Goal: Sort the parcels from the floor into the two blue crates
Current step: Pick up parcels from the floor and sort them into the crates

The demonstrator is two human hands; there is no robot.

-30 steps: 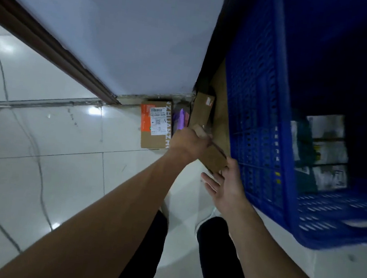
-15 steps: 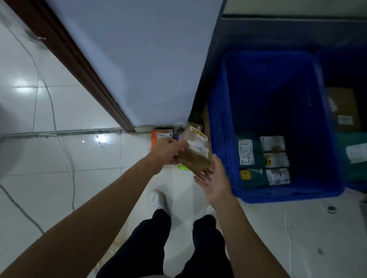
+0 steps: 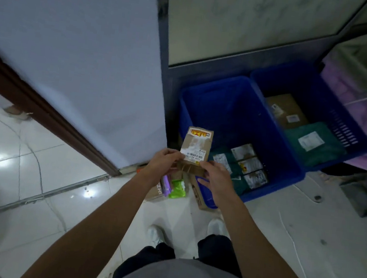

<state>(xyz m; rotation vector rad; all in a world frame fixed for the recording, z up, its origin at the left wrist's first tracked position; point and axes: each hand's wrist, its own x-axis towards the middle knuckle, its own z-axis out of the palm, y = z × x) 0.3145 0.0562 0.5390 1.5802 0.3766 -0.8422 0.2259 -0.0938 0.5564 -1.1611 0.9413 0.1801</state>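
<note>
The cardboard parcel (image 3: 196,148) is coloured brown and is marked by a yellow-and-red sticker (image 3: 200,132) and a white barcode label (image 3: 193,155) striped in black. The left crate (image 3: 204,109) and the right crate (image 3: 311,89) are coloured deep blue. In the left crate, dark green parcels (image 3: 235,180) with white labels are seen; in the right, a teal-green mailer (image 3: 328,154) and a brown box (image 3: 285,107). A purple packet (image 3: 165,186) and a lime-green packet (image 3: 178,188) are seen on glossy white floor tiles (image 3: 35,167).

White tiled floor (image 3: 35,167): nearer blue crate (image 3: 223,106), farther blue crate (image 3: 318,90) side by side at wall foot; purple packet (image 3: 165,185), green packet (image 3: 178,189), cardboard box (image 3: 197,193) clustered at nearer crate's corner.
</note>
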